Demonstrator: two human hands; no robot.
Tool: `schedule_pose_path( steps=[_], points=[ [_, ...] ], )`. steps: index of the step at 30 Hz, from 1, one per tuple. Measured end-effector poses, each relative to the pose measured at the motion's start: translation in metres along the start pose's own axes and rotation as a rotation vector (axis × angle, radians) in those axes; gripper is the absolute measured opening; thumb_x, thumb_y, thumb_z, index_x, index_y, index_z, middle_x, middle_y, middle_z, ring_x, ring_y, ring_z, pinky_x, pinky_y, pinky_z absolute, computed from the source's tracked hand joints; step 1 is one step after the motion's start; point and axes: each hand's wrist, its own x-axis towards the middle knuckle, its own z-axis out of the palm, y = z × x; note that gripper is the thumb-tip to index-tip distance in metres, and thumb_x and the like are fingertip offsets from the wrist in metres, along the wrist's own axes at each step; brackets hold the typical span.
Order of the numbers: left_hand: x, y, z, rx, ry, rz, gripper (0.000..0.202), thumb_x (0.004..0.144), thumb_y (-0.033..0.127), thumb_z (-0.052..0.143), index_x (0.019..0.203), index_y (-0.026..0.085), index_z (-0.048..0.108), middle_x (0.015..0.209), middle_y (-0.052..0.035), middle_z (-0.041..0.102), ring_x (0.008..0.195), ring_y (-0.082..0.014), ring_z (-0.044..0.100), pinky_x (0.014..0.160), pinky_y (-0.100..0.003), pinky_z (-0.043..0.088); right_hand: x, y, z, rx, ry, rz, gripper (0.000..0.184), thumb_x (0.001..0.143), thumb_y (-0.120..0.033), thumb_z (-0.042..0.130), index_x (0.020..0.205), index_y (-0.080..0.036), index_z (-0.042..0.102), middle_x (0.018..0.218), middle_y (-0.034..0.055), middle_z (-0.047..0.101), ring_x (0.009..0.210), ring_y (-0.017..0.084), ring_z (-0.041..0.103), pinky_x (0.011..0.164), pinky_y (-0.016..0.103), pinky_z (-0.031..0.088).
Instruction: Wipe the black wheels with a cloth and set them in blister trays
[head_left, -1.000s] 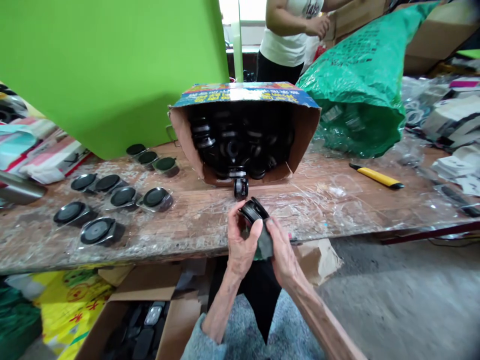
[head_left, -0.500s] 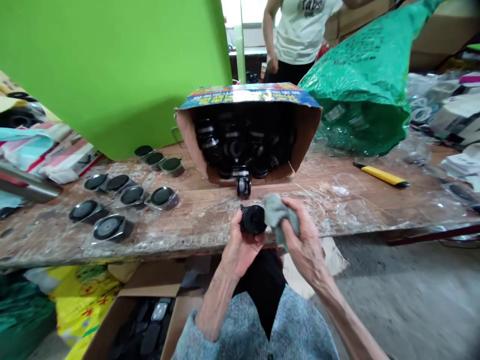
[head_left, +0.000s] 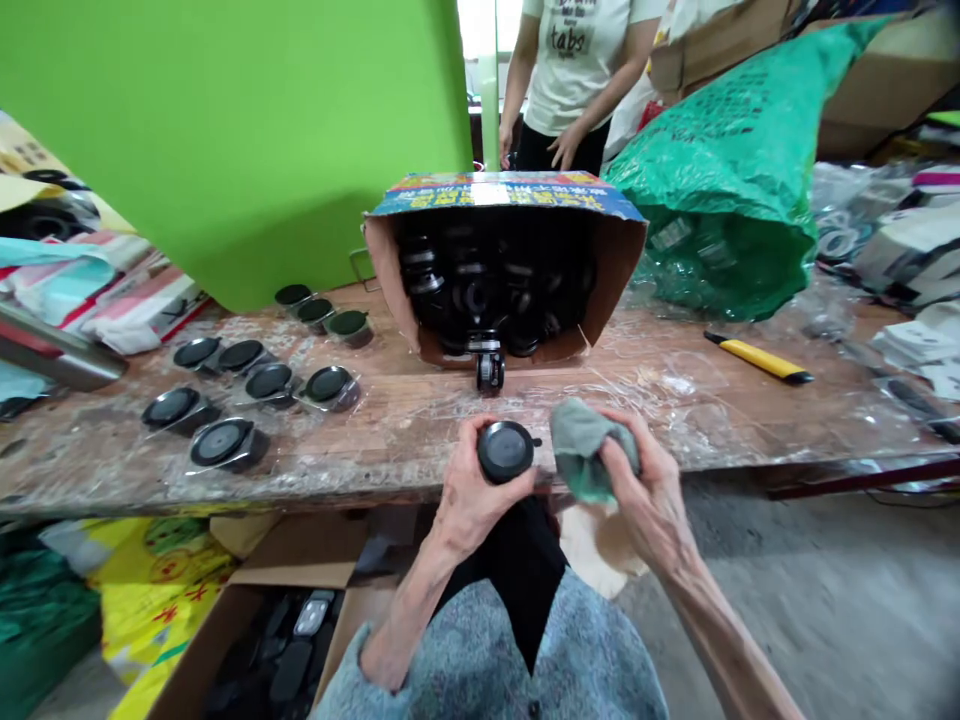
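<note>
My left hand is closed around a round black caster wheel, held at the near edge of the wooden workbench. My right hand grips a bunched grey-green cloth just right of the wheel, with a small gap between them. Straight ahead, a cardboard box lies on its side, full of black caster wheels. One loose wheel stands at its mouth.
Several black wheels in clear wrappers lie on the bench's left half. A yellow-handled knife lies at right, near a green plastic sack. A green board stands behind. Another person stands beyond the box. An open carton sits under the bench.
The cloth in my right hand has come off the wheel and moved right. My left hand turned the wheel so its flat face points up. The person behind moved to the right.
</note>
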Motion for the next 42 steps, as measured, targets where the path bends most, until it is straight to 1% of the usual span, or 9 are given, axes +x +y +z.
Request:
schedule_pose_path(
  steps=[4,7,9,12,15,20,25,32,42],
  points=[
    [0.003,-0.007,0.000,0.140,0.002,0.073,0.036,0.072,0.033,0.069,0.102,0.020,0.054,0.095,-0.0041,0.063,0.085,-0.0200,0.060,0.079,-0.034,0.049,0.005,-0.022,0.032,-0.093,-0.229,-0.288,0.033,0.092,-0.021,0.044,0.121,-0.024,0.058,0.134,0.0056,0.057,0.129,0.024,0.046,0.114,0.047,0.031],
    [0.012,-0.013,-0.013,0.207,0.121,0.085,0.043,0.072,0.036,0.067,0.110,0.020,0.056,0.105,-0.0066,0.063,0.096,-0.0237,0.060,0.087,-0.039,0.049,-0.025,-0.023,0.035,-0.069,-0.370,-0.198,0.026,0.092,-0.020,0.042,0.108,-0.028,0.061,0.116,0.0019,0.065,0.115,0.021,0.057,0.106,0.040,0.041],
    [0.018,-0.014,-0.026,0.301,0.216,0.087,0.055,0.066,0.042,0.074,0.115,0.022,0.056,0.111,-0.0068,0.062,0.104,-0.0263,0.059,0.095,-0.043,0.046,-0.040,-0.010,0.017,-0.053,-0.374,-0.039,0.020,0.095,-0.029,0.042,0.088,-0.027,0.061,0.087,-0.0006,0.067,0.085,0.019,0.065,0.081,0.032,0.053],
    [0.020,-0.013,-0.038,0.307,0.220,0.002,0.060,0.065,0.050,0.076,0.115,0.025,0.055,0.110,-0.0044,0.063,0.103,-0.0261,0.061,0.098,-0.045,0.046,-0.035,0.029,-0.037,-0.320,0.004,0.183,0.031,0.090,-0.052,0.050,0.089,-0.023,0.060,0.072,0.0007,0.063,0.065,0.020,0.061,0.061,0.032,0.049],
    [0.015,-0.015,-0.035,0.224,0.120,-0.121,0.060,0.064,0.055,0.076,0.112,0.025,0.056,0.106,-0.0035,0.066,0.098,-0.0257,0.063,0.095,-0.045,0.050,-0.007,0.073,-0.098,-0.776,0.344,0.325,0.061,0.087,-0.056,0.049,0.135,-0.019,0.046,0.110,0.0139,0.062,0.092,0.031,0.064,0.074,0.043,0.050],
    [0.007,-0.022,-0.018,0.092,-0.008,-0.185,0.061,0.065,0.055,0.076,0.114,0.026,0.054,0.110,-0.0036,0.066,0.101,-0.0244,0.064,0.096,-0.043,0.050,0.033,0.116,-0.144,-0.746,0.212,0.352,0.054,0.091,-0.046,0.044,0.136,-0.017,0.048,0.124,0.0169,0.059,0.116,0.031,0.056,0.097,0.048,0.043],
    [0.010,-0.019,-0.012,0.095,-0.065,-0.188,0.061,0.066,0.052,0.076,0.116,0.026,0.053,0.110,-0.0031,0.066,0.101,-0.0227,0.063,0.098,-0.044,0.048,0.043,0.112,-0.113,-0.632,0.027,0.243,0.039,0.089,-0.041,0.050,0.121,-0.022,0.059,0.113,0.0073,0.068,0.108,0.025,0.062,0.096,0.039,0.044],
    [0.022,-0.001,0.005,0.084,-0.084,0.047,0.057,0.070,0.042,0.076,0.118,0.024,0.053,0.116,-0.0058,0.063,0.105,-0.0221,0.062,0.098,-0.040,0.047,0.037,0.050,-0.055,-0.523,-0.126,0.042,0.047,0.091,-0.033,0.042,0.137,-0.025,0.049,0.105,0.0060,0.069,0.092,0.023,0.064,0.087,0.039,0.046],
    [0.017,0.012,0.041,0.205,-0.260,0.336,0.064,0.073,0.024,0.070,0.131,0.025,0.042,0.127,-0.0096,0.049,0.120,-0.0238,0.050,0.103,-0.039,0.043,0.015,0.037,-0.027,0.323,-0.277,0.360,0.043,0.084,-0.053,0.062,0.112,-0.021,0.064,0.110,0.0047,0.068,0.105,0.022,0.062,0.088,0.031,0.048]
  ],
)
